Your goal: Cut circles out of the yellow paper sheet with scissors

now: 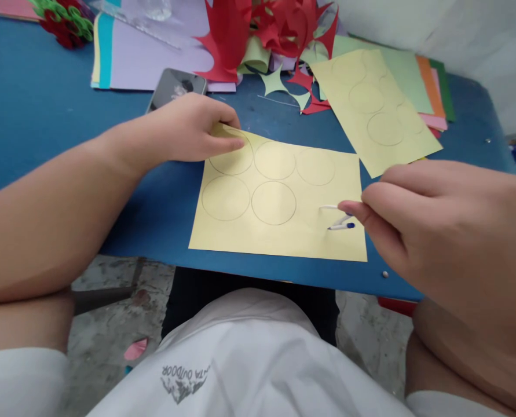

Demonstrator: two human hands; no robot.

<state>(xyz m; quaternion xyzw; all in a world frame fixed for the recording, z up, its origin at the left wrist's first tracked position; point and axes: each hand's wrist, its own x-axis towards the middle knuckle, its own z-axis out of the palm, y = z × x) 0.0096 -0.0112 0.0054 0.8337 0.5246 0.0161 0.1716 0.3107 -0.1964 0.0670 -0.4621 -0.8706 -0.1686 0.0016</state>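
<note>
A sheet of yellow paper [307,231] lies at the front edge of the blue table, with several pencilled circles on it. My left hand [201,124] grips its upper left corner, thumb on top and the other fingers curled at the far edge. Above the sheet's lower right part, my right hand [414,202] pinches a white drawing compass [339,222] with blue parts. The compass legs are spread, the tips over a spot with no clear circle; whether they touch the paper I cannot tell. My hand hides the top of the compass.
Another yellow sheet with circles [388,150] lies at the right, over coloured paper [423,87]. Red paper scraps [227,40] are heaped at the back. A phone [175,87] lies behind my left hand, beside purple paper [140,58]. Red and green paper curls [66,26] sit back left.
</note>
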